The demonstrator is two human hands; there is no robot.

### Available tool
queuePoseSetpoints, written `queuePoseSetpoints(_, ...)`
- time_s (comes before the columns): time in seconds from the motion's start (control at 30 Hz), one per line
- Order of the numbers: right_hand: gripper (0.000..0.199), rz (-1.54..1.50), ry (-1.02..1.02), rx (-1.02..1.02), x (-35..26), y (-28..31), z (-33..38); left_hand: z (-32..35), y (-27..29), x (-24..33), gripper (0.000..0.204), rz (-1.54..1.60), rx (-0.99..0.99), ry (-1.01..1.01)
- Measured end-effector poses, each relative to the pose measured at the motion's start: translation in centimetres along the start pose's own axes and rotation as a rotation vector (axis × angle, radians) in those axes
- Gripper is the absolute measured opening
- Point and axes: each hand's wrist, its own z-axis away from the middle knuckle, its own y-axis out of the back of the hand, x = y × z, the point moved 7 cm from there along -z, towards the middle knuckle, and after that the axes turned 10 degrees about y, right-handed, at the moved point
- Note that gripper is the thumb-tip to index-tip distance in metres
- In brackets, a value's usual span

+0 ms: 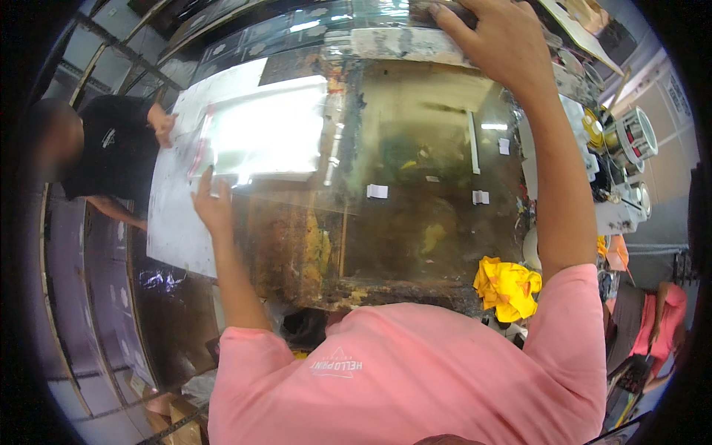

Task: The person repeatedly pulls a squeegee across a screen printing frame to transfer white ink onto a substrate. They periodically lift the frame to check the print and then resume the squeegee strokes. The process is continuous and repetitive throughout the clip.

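1. On the table (278, 230), leftward, I see the bright panel (268, 130).
2. My left hand (214, 206), fingers apart, is at its near corner.
3. My right hand (512, 44) is farther out; its fingers' hold I cannot tell.

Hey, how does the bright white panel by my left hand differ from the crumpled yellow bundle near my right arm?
The white panel looks flat and roughly rectangular, while the yellow bundle is crumpled and irregular. The white panel glares brightly; the yellow bundle shows no such glare. The white panel also covers more of the view than the yellow bundle. Neither is in your right hand.
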Motion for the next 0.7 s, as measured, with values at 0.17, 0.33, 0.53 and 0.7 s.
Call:
queuePoseSetpoints(0.17, 0.050, 0.025, -0.005, -0.054, 0.6, -0.9, 0.5, -4.9, 4.4, -6.7, 0.061, -0.250, 0.132, 0.181)
queuePoseSetpoints(0.33, 0.057, 0.084, 0.005, -0.026, 1.0, -1.3, 0.9, 0.0, 0.1, 2.4, 0.068, -0.432, 0.292, 0.025)
queuePoseSetpoints(0.53, 0.058, -0.089, -0.183, -0.230, 2.2, -1.8, -0.1, 6.5, -11.2, 12.2, 0.057, -0.507, -0.182, -0.424)
queuePoseSetpoints(0.7, 0.057, 0.044, 0.014, -0.061, 0.9, -1.0, 0.5, 6.2, -13.2, 10.7, 0.054, -0.448, -0.228, -0.341)
